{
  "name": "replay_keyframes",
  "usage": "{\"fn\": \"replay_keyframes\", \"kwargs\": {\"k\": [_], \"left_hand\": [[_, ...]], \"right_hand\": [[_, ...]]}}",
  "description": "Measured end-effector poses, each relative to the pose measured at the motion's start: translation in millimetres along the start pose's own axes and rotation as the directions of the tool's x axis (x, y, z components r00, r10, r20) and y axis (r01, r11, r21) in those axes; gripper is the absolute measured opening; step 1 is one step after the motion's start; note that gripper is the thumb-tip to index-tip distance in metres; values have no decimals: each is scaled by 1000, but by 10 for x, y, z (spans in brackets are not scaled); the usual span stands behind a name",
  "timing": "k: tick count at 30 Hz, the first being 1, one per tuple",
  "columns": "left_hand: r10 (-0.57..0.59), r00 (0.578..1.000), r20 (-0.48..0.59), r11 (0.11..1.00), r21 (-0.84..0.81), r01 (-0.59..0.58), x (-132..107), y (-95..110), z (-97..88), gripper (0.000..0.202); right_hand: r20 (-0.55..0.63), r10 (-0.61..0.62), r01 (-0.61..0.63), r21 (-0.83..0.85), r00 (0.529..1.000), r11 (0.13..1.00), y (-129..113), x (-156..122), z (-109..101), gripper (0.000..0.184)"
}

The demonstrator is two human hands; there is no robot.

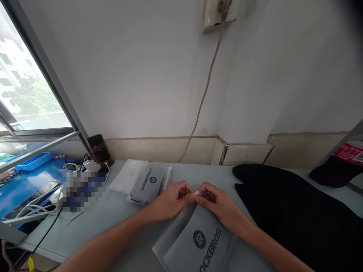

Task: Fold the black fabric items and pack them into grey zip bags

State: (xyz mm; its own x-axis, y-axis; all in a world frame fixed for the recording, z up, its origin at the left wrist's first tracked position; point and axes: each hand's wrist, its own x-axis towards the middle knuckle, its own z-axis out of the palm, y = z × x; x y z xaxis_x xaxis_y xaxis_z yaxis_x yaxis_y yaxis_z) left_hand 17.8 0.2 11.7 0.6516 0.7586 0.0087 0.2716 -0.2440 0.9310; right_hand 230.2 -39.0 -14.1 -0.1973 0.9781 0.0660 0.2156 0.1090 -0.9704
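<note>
Pouch [195, 245] marked ROCKBROS is held over the table [113, 207] at near centre; long axis apparently near-left to far-right, lettering parallel, near end cut off. White slider [196, 193] at its far corner is pinched by left hand [178, 197] and right hand [217, 202]. Second pouch [147, 185] is seen farther left; black cloth [297, 211] is spread right.

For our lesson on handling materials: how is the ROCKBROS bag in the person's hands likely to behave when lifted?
The ROCKBROS bag may bend easily, since its translucent edges look thin and loose. It is probably light, as it looks flat. Its smooth, plastic-like surface suggests it could slide.
</note>
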Motion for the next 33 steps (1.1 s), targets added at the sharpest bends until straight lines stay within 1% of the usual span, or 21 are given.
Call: {"fn": "replay_keyframes", "kwargs": {"k": [2, 4, 6, 9, 12, 14, 16, 17, 19, 21, 23, 25, 27, 28, 29, 31, 32, 33], "left_hand": [[10, 999, -46, 999, 33, -8, 20, -71, 72, 39], [-21, 998, -52, 999, 46, 23, 22, -111, 74, 40], [-34, 998, -50, 998, 56, 36, 6, -117, 45, 41], [-24, 999, -25, 998, 62, 26, -23, -104, 29, 41], [5, 1000, -25, 999, 42, -4, -20, -122, 69, 39], [3, 999, -41, 1000, 28, -1, -2, -147, 94, 39], [-28, 999, -37, 999, 18, 29, 12, -157, 82, 41], [-46, 999, -18, 999, 14, 46, 13, -149, 55, 41], [-73, 996, 49, 997, 14, 72, 1, -99, -48, 40], [-93, 989, 115, 995, 42, 89, -25, -16, -208, 38], [-122, 981, 151, 992, 55, 115, -51, 73, -397, 38], [-159, 969, 188, 986, -8, 164, -58, 134, -568, 41], [-168, 968, 184, 978, -92, 187, -39, 146, -678, 45], [-160, 977, 144, 975, -130, 179, -23, 135, -701, 46], [-151, 986, 76, 972, -168, 162, -6, 115, -699, 47], [-164, 984, -63, 956, -257, 143, 18, 70, -629, 50], [-183, 979, -86, 939, -309, 149, 22, 52, -566, 53], [-198, 978, -63, 920, -356, 164, 21, 40, -490, 55]], "right_hand": [[62, 26, -27, 26, 998, 999, 22, -4, 1, 41], [120, 44, -49, 46, 992, 998, 41, 3, -33, 41], [127, 49, -54, 35, 991, 998, 45, 9, -60, 42], [110, 36, -33, -34, 993, 999, 24, 1, -38, 41], [130, -3, 15, -94, 991, 995, 7, -23, 23, 39], [131, -34, 50, -120, 991, 991, 9, -36, 43, 37], [101, -56, 70, -142, 993, 987, 13, -37, 30, 37], [73, -63, 74, -155, 995, 985, 13, -32, 8, 37], [-9, -72, 69, -179, 997, 981, 6, -9, -64, 37], [-124, -84, 58, -198, 989, 979, -9, 27, -171, 37], [-281, -108, 50, -207, 954, 977, -22, 63, -294, 36], [-447, -121, 39, -188, 886, 981, -29, 87, -404, 34], [-559, -104, 27, -144, 823, 989, -26, 92, -471, 31], [-586, -86, 17, -123, 806, 992, -22, 89, -483, 30], [-603, -63, 3, -100, 796, 995, -16, 83, -481, 29], [-643, 11, -35, -24, 765, 999, -3, 69, -444, 27], [-673, 69, -54, 44, 737, 998, 4, 63, -415, 26], [-698, 135, -61, 131, 703, 990, 8, 60, -383, 24]]}}
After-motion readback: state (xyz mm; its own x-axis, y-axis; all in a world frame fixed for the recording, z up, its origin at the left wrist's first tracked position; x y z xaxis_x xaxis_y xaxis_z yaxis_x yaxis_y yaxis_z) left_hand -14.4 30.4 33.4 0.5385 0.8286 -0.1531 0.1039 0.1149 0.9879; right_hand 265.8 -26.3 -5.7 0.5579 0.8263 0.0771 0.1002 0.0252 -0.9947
